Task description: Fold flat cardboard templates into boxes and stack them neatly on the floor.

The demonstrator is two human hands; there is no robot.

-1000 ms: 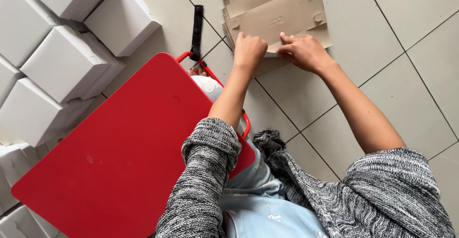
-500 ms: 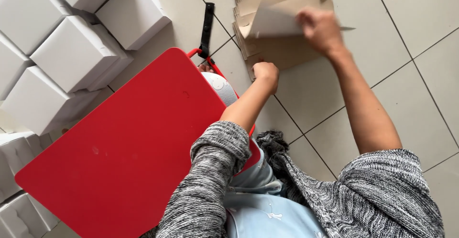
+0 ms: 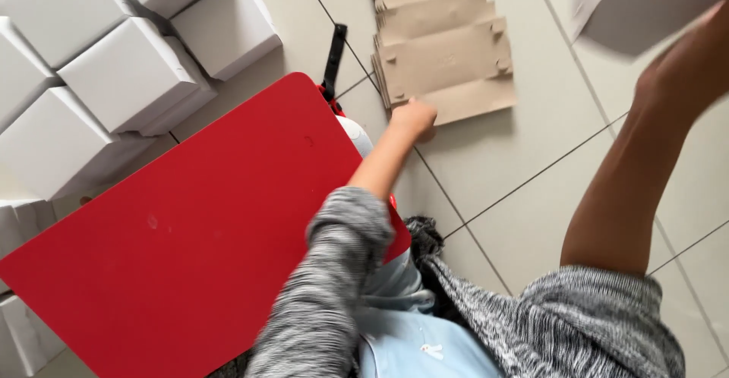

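Fingers of right hand (image 3: 683,74) — blurred — have apparently lifted grey sheet (image 3: 645,6) higher.

I am counting two hands in view, the left hand (image 3: 414,116) and the right hand (image 3: 683,74). I am seeing one stack of flat brown cardboard blanks (image 3: 444,48), too tightly layered to count singly, and one pale sheet (image 3: 645,6) raised above. I am making out one red board (image 3: 197,234) and at least six folded white boxes (image 3: 129,74), with more cut off at the edge.
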